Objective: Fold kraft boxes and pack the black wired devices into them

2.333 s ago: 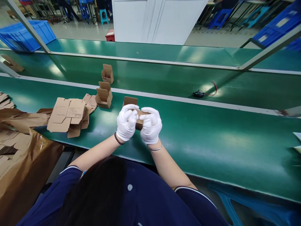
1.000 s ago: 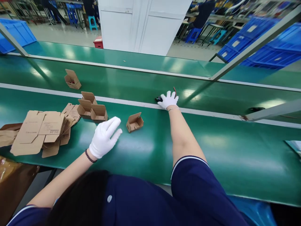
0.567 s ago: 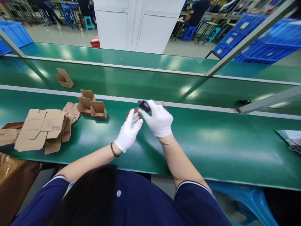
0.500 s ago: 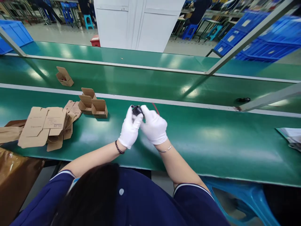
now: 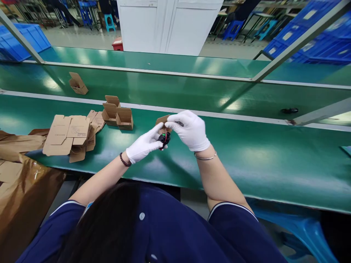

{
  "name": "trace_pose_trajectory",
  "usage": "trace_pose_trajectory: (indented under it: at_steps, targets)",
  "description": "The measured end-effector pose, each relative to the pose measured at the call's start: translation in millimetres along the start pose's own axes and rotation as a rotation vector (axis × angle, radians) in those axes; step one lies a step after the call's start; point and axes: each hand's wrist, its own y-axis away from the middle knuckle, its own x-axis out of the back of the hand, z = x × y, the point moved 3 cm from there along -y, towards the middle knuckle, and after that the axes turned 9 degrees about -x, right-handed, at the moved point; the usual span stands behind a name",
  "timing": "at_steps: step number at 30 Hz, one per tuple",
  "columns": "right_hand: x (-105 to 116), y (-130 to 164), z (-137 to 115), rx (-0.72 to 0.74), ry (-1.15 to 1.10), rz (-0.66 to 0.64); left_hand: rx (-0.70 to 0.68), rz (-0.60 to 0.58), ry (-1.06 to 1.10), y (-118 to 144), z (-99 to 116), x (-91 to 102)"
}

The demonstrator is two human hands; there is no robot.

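Note:
My left hand (image 5: 144, 147), in a white glove, is closed around a small black part (image 5: 163, 140) with a green spot and a thin red strand on it. My right hand (image 5: 189, 129), also gloved, is just above and to the right. Its thumb and forefinger are pinched together close over the part, and what they grip, if anything, is too small to make out. Directly behind the fingers stands a small cardboard box (image 5: 162, 119), partly hidden by both hands.
Several open cardboard boxes (image 5: 125, 119) stand left of my hands. Farther left lie flattened cartons (image 5: 65, 135) beside a brown bag (image 5: 35, 182). Another open box (image 5: 78, 84) and a black item (image 5: 290, 110) rest beyond the white strip. Metal posts (image 5: 326, 110) rise at the right.
My hands have moved apart; the right now pinches above the black part instead of cupping it. Green and red on the part and a box behind it have come into view.

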Motion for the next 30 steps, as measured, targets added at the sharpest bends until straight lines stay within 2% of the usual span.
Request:
trace_pose_trajectory:
  at_steps: [2,5,7,10,12,15,19,22,24,26,30]
  targets:
    - [-20.6,3.0,-1.2,-0.030,-0.050,-0.110,-0.047,0.015,0.046,0.7,2.6,-0.5]
    - [-41.1,20.3,-1.7,-0.066,0.035,-0.232,-0.103,0.113,-0.002,-1.2,3.2,8.0]
    - [-41.5,34.5,-3.9,-0.063,0.131,-0.267,-0.108,0.213,-0.127,-2.7,1.4,17.7]
    - [-26.9,48.9,-15.2,0.042,0.236,-0.284,-0.116,0.357,-0.499,-2.9,-0.2,28.4]
    - [-15.3,49.6,-23.9,0.114,0.267,-0.273,-0.129,0.348,-0.785,-2.0,0.7,26.4]
    - [-9.0,38.4,-26.4,0.099,0.160,-0.256,-0.105,0.164,-1.001,-0.1,1.3,14.0]
    - [-26.4,24.1,-6.3,-0.172,-0.297,-0.313,-0.088,-0.053,-0.878,4.8,1.0,4.8]
    - [-44.4,29.0,8.0,-0.358,-0.590,-0.371,-0.184,-0.075,-0.664,8.1,-3.2,7.1]
    - [-51.5,38.0,12.1,-0.426,-0.684,-0.343,-0.245,-0.018,-0.552,8.6,-9.4,9.8]
    - [-55.5,49.2,11.1,-0.451,-0.719,-0.288,-0.268,0.110,-0.462,7.7,-17.6,11.6]
    - [-63.7,71.7,-2.6,-0.403,-0.693,-0.202,-0.220,0.365,-0.346,6.5,-35.1,5.0]
